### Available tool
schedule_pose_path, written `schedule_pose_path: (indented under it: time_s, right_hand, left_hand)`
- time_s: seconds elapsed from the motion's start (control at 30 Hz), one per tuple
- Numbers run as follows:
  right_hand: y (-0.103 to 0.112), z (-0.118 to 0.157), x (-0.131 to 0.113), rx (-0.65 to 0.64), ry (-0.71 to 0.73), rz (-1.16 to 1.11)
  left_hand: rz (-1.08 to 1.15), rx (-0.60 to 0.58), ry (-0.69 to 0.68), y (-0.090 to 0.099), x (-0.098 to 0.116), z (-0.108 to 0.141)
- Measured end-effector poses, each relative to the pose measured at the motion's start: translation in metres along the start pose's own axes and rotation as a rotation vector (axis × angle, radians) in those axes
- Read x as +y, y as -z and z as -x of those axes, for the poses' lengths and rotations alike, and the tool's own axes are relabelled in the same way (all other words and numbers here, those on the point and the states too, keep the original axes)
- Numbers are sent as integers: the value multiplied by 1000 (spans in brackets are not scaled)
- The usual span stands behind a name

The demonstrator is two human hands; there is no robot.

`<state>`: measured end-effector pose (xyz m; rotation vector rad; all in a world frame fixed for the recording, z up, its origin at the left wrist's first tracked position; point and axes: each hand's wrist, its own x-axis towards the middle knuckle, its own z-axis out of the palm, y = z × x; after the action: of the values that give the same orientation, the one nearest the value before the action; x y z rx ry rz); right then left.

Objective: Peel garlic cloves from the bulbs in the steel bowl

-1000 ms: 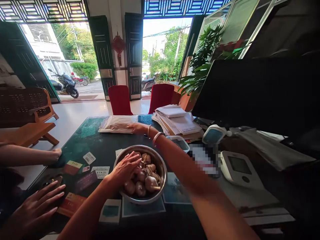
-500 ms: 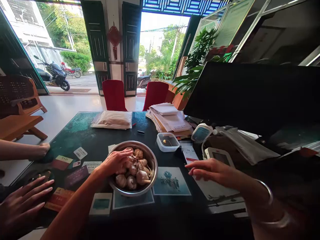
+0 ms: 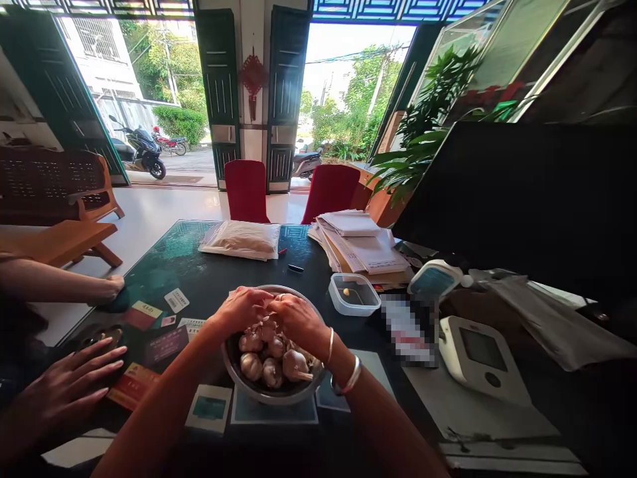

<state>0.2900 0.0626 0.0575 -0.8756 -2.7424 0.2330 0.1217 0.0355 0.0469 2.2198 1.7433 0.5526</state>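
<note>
A steel bowl (image 3: 229,372) with several garlic bulbs (image 3: 272,373) stands on the dark desk. Over its far side my left hand (image 3: 245,307) is closed, fingertips bent inward; what they pinch is too small to make out. My right hand (image 3: 298,322), with bangles at the wrist, meets it there, its fingers also closed on something hidden between the hands. To the right of the bowl sits a clear plastic box (image 3: 354,295) with a small pale piece, perhaps a clove, inside.
Another person's hand (image 3: 64,392) lies spread at the lower left, near cards (image 3: 166,343). A wrapped packet (image 3: 241,239) and a paper stack (image 3: 358,242) are at the back. At the right are a monitor (image 3: 522,199) and a white device (image 3: 482,358).
My right hand has come left from beside the phone to over the bowl, its fingers now closed. My left hand has closed its fingers beside it. The view has turned left.
</note>
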Motion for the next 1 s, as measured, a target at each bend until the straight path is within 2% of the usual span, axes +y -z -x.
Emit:
schedule_pose_path:
  time_s: [0.1, 0.27, 0.37, 0.5, 0.7, 0.83, 1.0]
  right_hand:
    - [-13, -3, 5, -75, 36, 4]
    - [-27, 6, 18, -69, 38, -60]
    - [-30, 6, 20, -63, 60, -94]
    - [-31, 3, 20, -37, 69, -145]
    - [-29, 5, 22, -21, 31, -139]
    - [-26, 9, 19, 3, -30, -110]
    - [-29, 13, 14, -23, 2, -46]
  left_hand:
    - [-45, -19, 6, 0, -8, 6]
    - [-77, -171, -64, 4, -14, 14]
    - [-99, -211, -118, 4, -11, 14]
    - [-112, -153, -163, -3, -8, 12]
    - [-15, -48, -222, -12, -9, 11]
    - [-16, -38, -181, -15, -10, 11]
    - [-49, -58, -66, -16, -12, 10]
